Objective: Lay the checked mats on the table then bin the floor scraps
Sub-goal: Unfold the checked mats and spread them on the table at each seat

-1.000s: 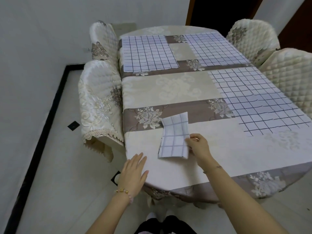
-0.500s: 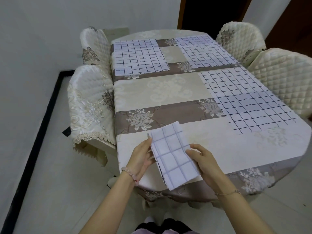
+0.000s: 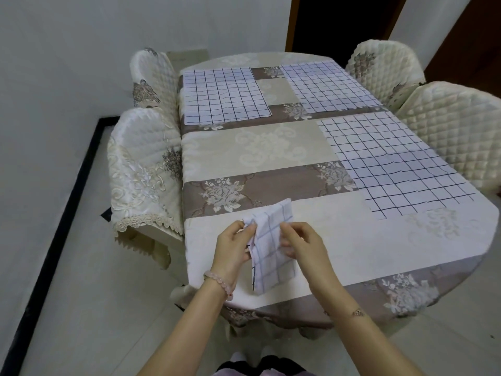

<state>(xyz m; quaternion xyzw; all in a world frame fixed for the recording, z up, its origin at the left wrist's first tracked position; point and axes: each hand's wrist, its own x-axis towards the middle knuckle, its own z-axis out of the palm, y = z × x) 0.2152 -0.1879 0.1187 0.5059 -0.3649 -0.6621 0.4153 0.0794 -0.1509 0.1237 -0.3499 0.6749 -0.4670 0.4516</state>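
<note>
A folded white checked mat [image 3: 272,251] is held above the near left part of the table [image 3: 339,240]. My left hand [image 3: 233,249] pinches its upper left corner and my right hand [image 3: 302,244] grips its right edge. Three checked mats lie flat on the floral tablecloth: one at the far left [image 3: 223,95], one at the far right [image 3: 328,86], one along the right side [image 3: 393,161]. No floor scraps show in this view.
Two padded chairs stand against the table's left side [image 3: 143,172] and two on the right [image 3: 458,131]. A white wall runs along the left, with a black floor border [image 3: 54,226]. A dark doorway is behind the table.
Both hands have lifted the folded mat's top edge and closed on it; the left hand moved up to its upper corner. The mat hangs more upright than half a second ago.
</note>
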